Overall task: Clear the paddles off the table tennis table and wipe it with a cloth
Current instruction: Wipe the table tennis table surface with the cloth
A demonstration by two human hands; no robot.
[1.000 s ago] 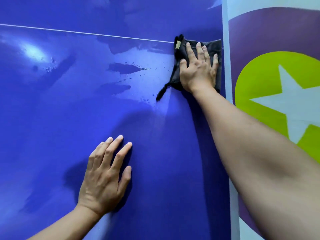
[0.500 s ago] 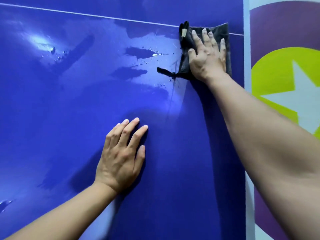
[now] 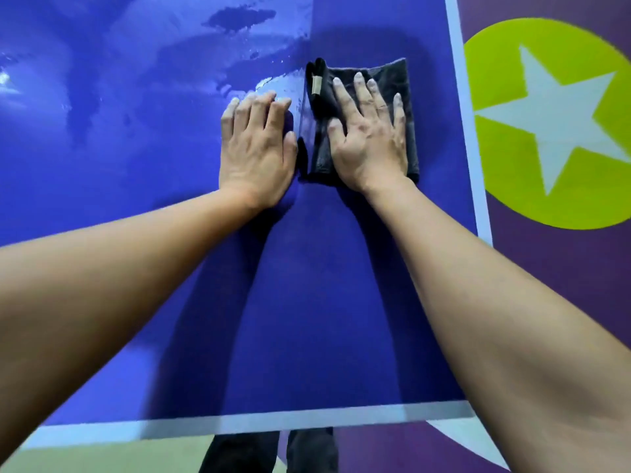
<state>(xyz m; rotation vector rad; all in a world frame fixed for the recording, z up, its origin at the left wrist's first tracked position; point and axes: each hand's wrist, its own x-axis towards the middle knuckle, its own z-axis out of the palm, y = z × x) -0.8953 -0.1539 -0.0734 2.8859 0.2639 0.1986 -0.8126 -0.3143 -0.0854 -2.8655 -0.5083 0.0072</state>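
A folded dark grey cloth [image 3: 406, 87] with a small tan label lies on the blue table tennis table [image 3: 307, 302], near its right edge. My right hand [image 3: 370, 138] presses flat on the cloth with straight, spread fingers. My left hand [image 3: 257, 148] rests flat on the bare table surface just left of the cloth, fingers straight and together. Wet streaks and droplets [image 3: 239, 18] shine on the table beyond the hands. No paddles are in view.
The table's white side line [image 3: 467, 131] runs along the right, its white end line [image 3: 273, 421] along the near edge. The floor to the right is purple with a lime circle and white star [image 3: 553, 121]. My dark trouser legs [image 3: 273, 452] show below the near edge.
My right hand has drawn the cloth back toward me along the right edge. My left hand now lies right beside the cloth. The view has tipped down, so the near end line shows.
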